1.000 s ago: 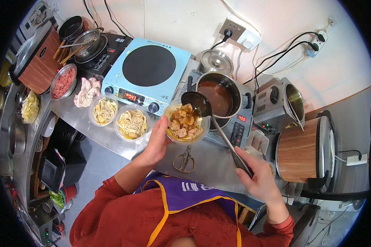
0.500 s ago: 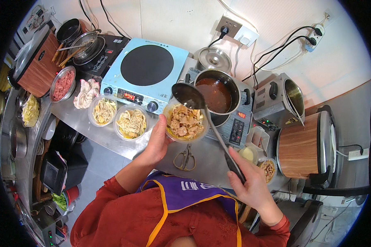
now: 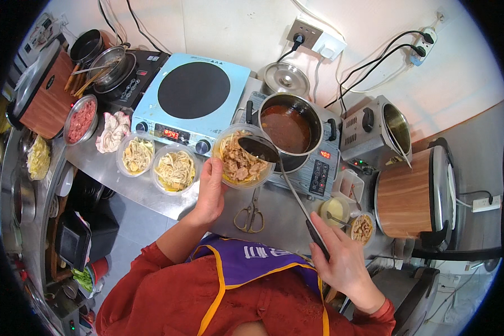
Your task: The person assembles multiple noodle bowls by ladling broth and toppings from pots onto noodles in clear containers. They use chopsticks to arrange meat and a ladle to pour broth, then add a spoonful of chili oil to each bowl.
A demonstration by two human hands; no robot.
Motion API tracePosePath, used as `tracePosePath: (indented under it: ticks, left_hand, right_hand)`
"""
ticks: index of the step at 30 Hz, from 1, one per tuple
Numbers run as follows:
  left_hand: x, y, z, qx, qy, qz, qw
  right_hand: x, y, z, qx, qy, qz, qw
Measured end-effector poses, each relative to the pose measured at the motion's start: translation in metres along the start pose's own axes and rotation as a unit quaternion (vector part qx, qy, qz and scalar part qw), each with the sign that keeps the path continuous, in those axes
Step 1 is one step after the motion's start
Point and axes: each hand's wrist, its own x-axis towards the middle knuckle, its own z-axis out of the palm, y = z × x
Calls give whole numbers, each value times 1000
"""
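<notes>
My left hand (image 3: 210, 193) is closed on the side of a clear round plastic bowl (image 3: 223, 140), holding it up beside the pot. Chunks of brown meat (image 3: 242, 165) lie on top of the food in it. In my right hand (image 3: 341, 263) is the dark handle of a ladle (image 3: 259, 148), whose black scoop is tipped over the bowl's far right side, above the meat. Dark red-brown broth (image 3: 287, 129) fills much of the steel pot (image 3: 318, 147) just behind. Two more clear bowls, a noodle bowl (image 3: 175, 169) and a second noodle bowl (image 3: 135, 155), stand to the left.
A pale blue induction cooker (image 3: 151, 115) sits behind the noodle bowls. Scissors (image 3: 250, 215) lie near the counter's front edge. Small tubs with sauce (image 3: 336, 207) and toppings (image 3: 363, 228) stand at right by a wood-patterned cooker (image 3: 404, 196). Raw minced meat (image 3: 81, 120) fills a steel bowl at left.
The ladle's scoop has come down and right, from beside the pot to over the meat. My right hand has shifted slightly lower. My left hand still holds the bowl.
</notes>
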Motion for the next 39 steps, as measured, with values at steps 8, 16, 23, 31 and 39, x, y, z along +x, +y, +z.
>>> tracePosePath:
  ticks: [8, 16, 23, 31, 39]
  left_hand:
    - [3, 6, -4, -12, -86, -71, 994]
    - [5, 8, -16, -30, -91, -84, 992]
    - [7, 4, -27, -49, -77, -52, 994]
    - [2, 12, -27, -16, -89, -42, 995]
    - [2, 8, -20, -3, -93, -39, 995]
  right_hand:
    - [15, -3, 15, 103, 9, -7, 995]
    - [61, 45, -7, -36, 92, 5, 995]
    - [113, 102, 17, -129, 22, 46, 990]
    - [124, 125, 14, 487, -70, 289, 821]
    - [98, 129, 4, 616, -30, 282, 735]
